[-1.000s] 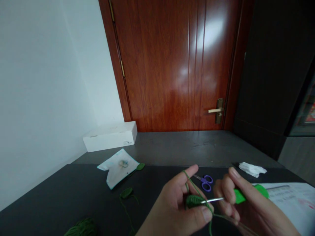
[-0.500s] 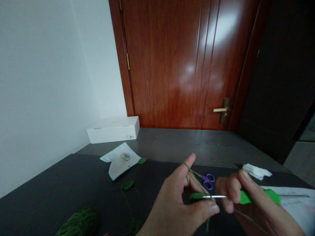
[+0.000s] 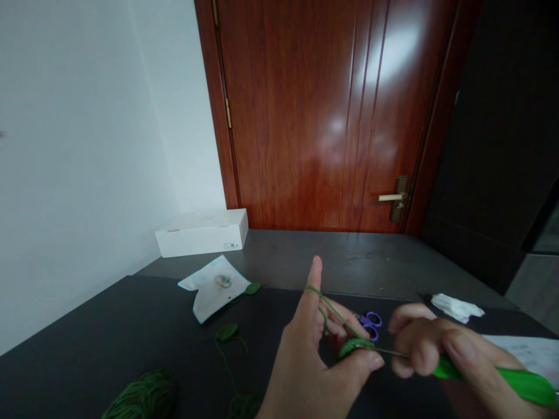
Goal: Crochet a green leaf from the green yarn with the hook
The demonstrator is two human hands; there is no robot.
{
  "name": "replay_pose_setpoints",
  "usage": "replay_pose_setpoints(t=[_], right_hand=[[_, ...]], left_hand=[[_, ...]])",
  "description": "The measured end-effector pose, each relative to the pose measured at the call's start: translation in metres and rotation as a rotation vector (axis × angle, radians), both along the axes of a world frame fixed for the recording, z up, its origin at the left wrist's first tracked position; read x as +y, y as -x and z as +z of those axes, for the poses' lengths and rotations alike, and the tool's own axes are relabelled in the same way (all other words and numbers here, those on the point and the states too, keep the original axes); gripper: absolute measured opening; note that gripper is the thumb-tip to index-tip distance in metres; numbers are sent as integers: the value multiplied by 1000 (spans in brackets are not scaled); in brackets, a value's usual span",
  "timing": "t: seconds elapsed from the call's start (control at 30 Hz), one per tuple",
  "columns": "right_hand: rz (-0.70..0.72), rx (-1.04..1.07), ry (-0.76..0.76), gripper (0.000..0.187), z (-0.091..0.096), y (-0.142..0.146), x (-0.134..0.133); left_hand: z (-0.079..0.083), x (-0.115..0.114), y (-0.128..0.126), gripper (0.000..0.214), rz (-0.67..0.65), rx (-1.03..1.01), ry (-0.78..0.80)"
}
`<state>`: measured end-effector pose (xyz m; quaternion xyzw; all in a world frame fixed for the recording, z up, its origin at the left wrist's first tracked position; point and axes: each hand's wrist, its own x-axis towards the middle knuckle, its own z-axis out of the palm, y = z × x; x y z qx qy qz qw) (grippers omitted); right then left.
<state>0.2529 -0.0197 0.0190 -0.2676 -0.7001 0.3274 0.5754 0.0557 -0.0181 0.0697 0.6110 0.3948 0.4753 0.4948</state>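
On the head cam I've got the left hand (image 3: 310, 355) in a pinch, thumb and fingers closed on a green crochet piece (image 3: 354, 348), index finger up with a green yarn strand (image 3: 332, 308) looped over it. The right hand (image 3: 430, 349) is clenched around a crochet hook (image 3: 393, 352) with a green handle, steel tip touching the piece (exact entry point too small to call). Purple-handled scissors (image 3: 370, 321) lie just past the left hand's fingers, near the hook. Left of that hand, on the dark table (image 3: 87, 326), are a green yarn ball (image 3: 140, 398) and a crochet leaf (image 3: 226, 332) trailing yarn. Farther out sits a white paper packet (image 3: 213, 294). Past the right hand are a white tissue (image 3: 456, 307) and a printed sheet (image 3: 524, 352).
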Motion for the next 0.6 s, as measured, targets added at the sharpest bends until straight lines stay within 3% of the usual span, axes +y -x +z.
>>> replay_pose_setpoints(t=[0.37,0.47,0.6], right_hand=[[-118,37,-85,34,-6,6,-2],[-187,-57,-210,33,-3,5,-1],[-341,-269,-497,30,2,8,-6]], left_hand=[[-6,1,1,105,32,-3,-6],[-3,-1,-2,106,74,-15,1],[-4,-1,-4,107,102,-4,14]])
